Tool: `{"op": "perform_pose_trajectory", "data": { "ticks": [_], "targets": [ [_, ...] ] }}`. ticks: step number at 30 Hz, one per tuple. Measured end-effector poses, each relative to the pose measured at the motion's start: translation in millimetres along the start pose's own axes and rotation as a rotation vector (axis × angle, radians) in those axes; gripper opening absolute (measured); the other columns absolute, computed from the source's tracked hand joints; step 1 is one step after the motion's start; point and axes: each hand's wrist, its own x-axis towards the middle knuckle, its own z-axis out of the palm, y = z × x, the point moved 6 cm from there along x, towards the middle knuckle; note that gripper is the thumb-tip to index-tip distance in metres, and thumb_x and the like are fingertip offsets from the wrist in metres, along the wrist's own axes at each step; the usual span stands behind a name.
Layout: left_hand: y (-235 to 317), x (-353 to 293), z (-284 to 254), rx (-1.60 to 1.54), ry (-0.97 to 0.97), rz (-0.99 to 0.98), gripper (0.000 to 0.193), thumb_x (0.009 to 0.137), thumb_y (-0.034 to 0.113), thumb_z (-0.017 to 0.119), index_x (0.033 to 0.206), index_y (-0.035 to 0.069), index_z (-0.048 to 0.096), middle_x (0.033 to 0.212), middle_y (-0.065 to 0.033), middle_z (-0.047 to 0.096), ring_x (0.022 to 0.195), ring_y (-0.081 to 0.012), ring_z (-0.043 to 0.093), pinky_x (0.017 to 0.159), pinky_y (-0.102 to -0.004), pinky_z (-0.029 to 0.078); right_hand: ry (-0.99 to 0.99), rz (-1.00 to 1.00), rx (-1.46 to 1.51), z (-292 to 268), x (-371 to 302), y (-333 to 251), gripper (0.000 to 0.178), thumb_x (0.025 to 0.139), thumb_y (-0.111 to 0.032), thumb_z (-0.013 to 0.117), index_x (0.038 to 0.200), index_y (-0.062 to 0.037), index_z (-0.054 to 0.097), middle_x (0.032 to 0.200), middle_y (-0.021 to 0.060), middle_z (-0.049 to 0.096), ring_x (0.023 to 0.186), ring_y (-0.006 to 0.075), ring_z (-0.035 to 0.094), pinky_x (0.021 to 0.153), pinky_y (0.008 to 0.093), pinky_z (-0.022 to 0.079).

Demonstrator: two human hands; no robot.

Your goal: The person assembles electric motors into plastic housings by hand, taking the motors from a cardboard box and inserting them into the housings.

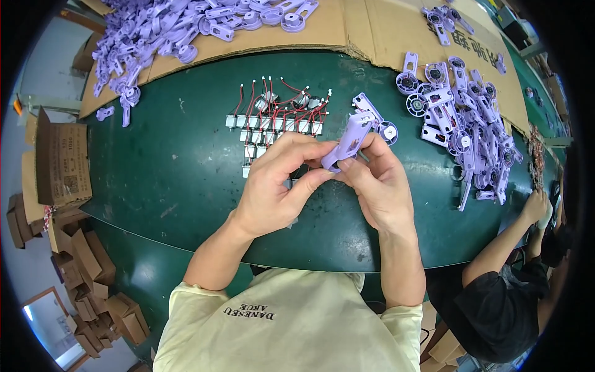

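Note:
Over the middle of the green table, both my hands hold a purple plastic housing (pixel 352 135) tilted up. My left hand (pixel 271 183) pinches its lower end from the left with thumb and fingers. My right hand (pixel 385 186) grips it from the right, thumb pressed near the lower end. Just behind lies another purple housing (pixel 388 132) with a round end, partly hidden by the held one. Beyond my left hand sit rows of small silver blocks (pixel 255 134) with red wires and white plugs; my hand covers some of them. What lies inside the held housing is hard to see.
A large heap of purple housings (pixel 180 31) lies on cardboard (pixel 328 28) at the far left. Another pile (pixel 474 118), some with round motor-like parts, stands at the right. Cardboard boxes (pixel 65 161) are at the left edge. A co-worker's arm (pixel 502 239) reaches in at the right.

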Motion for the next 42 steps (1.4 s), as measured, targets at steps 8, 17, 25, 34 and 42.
{"op": "perform_pose_trajectory", "data": {
  "ticks": [8, 17, 25, 34, 42],
  "targets": [
    [-6, 0, 2, -0.101, -0.027, -0.124, 0.031, 0.085, 0.000, 0.068, 0.116, -0.001, 0.064, 0.100, -0.0107, 0.062, 0.089, -0.0179, 0.062, 0.076, -0.0298, 0.054, 0.032, 0.024, -0.142, 1, 0, -4, 0.027, 0.091, 0.001, 0.061, 0.116, 0.0007, 0.050, 0.106, 0.0084, 0.063, 0.093, 0.0087, 0.059, 0.078, 0.0225, 0.049],
    [-13, -7, 5, -0.377, -0.071, -0.282, 0.035, 0.089, -0.003, 0.064, 0.124, -0.003, 0.057, 0.113, -0.0081, 0.053, 0.099, -0.0142, 0.059, 0.088, -0.0288, 0.052, 0.004, -0.019, -0.213, 2, -5, -1, 0.032, 0.092, 0.004, 0.060, 0.122, 0.0019, 0.048, 0.106, 0.0083, 0.063, 0.097, 0.0109, 0.060, 0.081, 0.0234, 0.049],
    [-19, -12, 4, -0.153, 0.101, -0.177, 0.029, 0.081, 0.008, 0.078, 0.098, -0.001, 0.056, 0.089, -0.0057, 0.056, 0.078, -0.0125, 0.055, 0.069, -0.0286, 0.048, -0.058, -0.110, -0.302, 15, -5, 3, 0.026, 0.092, 0.009, 0.055, 0.116, 0.0014, 0.049, 0.105, 0.0088, 0.063, 0.099, 0.0120, 0.061, 0.084, 0.0256, 0.050],
    [-10, 41, -81, 0.515, 0.106, -0.048, 0.047, 0.080, 0.016, 0.075, 0.121, 0.002, 0.056, 0.113, -0.0157, 0.056, 0.102, -0.0280, 0.058, 0.090, -0.0378, 0.048, 0.559, -0.563, -1.525, -35, -3, -59, 0.031, 0.083, -0.006, 0.070, 0.112, 0.0015, 0.059, 0.112, 0.0180, 0.058, 0.106, 0.0364, 0.053, 0.094, 0.0420, 0.042],
    [-119, 10, -353, 1.146, 0.670, -0.572, 0.077, 0.079, 0.046, 0.073, 0.142, 0.013, 0.045, 0.149, -0.0248, 0.031, 0.132, -0.0438, 0.035, 0.108, -0.0518, 0.033, 0.347, -0.619, -1.807, -20, 22, -24, 0.024, 0.088, -0.005, 0.057, 0.109, 0.0030, 0.065, 0.127, 0.0191, 0.056, 0.128, 0.0416, 0.043, 0.112, 0.0523, 0.028]
  ]
}}
